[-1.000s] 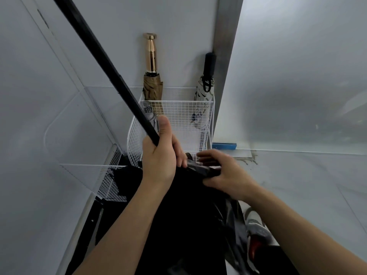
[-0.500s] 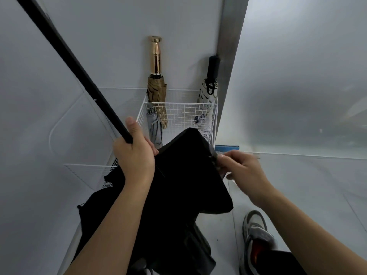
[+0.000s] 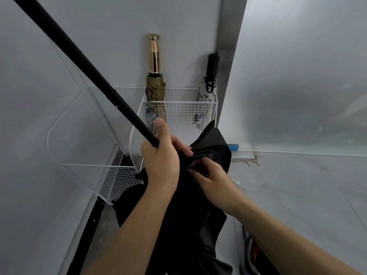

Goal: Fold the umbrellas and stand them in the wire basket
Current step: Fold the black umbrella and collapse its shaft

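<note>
A long black umbrella (image 3: 198, 215) hangs in front of me, its black shaft (image 3: 83, 60) running up to the top left. My left hand (image 3: 160, 157) grips the shaft where the fabric begins. My right hand (image 3: 210, 177) pinches a fold of the black canopy just right of it. Behind them stands a white wire basket (image 3: 178, 114) in the corner. In it stand a gold-handled tan umbrella (image 3: 155, 80), a white patterned umbrella with a black handle (image 3: 207, 92) and a grey one (image 3: 150, 118).
White walls close in on the left and back; a metal door frame (image 3: 228, 36) rises behind the basket. A blue object (image 3: 233, 147) lies on the floor by the wall. A shoe (image 3: 250, 253) shows at the bottom right.
My right hand has moved left, closer to my left hand, gathering the black fabric. The lifted canopy fold now sits lower and further right. The shaft has shifted slightly right.
</note>
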`<state>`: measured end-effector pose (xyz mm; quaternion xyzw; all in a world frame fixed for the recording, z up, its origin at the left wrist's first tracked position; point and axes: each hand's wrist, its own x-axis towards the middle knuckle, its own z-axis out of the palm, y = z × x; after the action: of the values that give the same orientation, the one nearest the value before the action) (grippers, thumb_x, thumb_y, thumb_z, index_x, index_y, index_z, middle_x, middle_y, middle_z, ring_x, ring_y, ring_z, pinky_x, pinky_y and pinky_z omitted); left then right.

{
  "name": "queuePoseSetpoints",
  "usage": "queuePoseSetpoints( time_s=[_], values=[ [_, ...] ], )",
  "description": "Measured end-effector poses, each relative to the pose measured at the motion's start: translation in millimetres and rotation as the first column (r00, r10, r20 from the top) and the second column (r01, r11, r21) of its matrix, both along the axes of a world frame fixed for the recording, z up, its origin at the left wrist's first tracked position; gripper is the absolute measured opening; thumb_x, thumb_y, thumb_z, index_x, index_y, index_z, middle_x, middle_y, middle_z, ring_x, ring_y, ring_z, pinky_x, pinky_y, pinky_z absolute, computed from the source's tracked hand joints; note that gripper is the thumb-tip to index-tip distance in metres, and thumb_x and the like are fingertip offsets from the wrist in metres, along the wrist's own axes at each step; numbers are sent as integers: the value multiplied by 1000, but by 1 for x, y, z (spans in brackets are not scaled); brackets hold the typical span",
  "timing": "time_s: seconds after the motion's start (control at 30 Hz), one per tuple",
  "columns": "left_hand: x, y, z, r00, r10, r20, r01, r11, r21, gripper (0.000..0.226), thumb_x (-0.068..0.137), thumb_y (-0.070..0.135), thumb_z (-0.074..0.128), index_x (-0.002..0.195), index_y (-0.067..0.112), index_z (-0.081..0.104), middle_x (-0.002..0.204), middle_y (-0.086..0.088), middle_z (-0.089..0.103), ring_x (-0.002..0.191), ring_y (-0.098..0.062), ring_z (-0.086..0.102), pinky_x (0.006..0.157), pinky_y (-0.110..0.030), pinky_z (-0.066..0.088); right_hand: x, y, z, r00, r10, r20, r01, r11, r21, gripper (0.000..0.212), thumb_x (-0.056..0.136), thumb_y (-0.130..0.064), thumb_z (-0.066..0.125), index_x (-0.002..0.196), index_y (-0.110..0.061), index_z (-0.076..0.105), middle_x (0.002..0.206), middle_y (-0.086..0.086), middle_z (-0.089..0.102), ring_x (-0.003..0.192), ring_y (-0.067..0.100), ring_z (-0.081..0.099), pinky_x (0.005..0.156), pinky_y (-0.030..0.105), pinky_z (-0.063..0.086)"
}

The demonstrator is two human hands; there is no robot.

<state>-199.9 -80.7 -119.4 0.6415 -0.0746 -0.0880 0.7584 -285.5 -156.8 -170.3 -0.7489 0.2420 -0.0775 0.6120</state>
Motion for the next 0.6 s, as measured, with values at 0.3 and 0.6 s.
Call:
queuePoseSetpoints(
  time_s=[0.3, 0.6],
  values=[
    [12, 7, 0, 994, 94, 61, -96, 995, 20, 68, 101, 53, 36, 46, 13, 38, 36, 3, 39, 39, -14, 43, 62, -36, 51, -6, -12, 0, 986, 161, -37, -160, 987, 22, 51, 69, -35, 86, 114, -26, 63, 106, -10, 70, 102, 10, 67, 89, 28, 55],
    [34, 19, -3, 958, 247, 145, -268, 952, 150, 60, 101, 50, 37, 54, 13, 35, 51, -7, 38, 46, -20, 39, 44, -19, 35, -12, -56, 6, 954, -295, -46, 289, 952, -99, 20, 77, -1, 69, 77, -20, 73, 69, -4, 71, 66, 12, 65, 64, 27, 53]
  ],
)
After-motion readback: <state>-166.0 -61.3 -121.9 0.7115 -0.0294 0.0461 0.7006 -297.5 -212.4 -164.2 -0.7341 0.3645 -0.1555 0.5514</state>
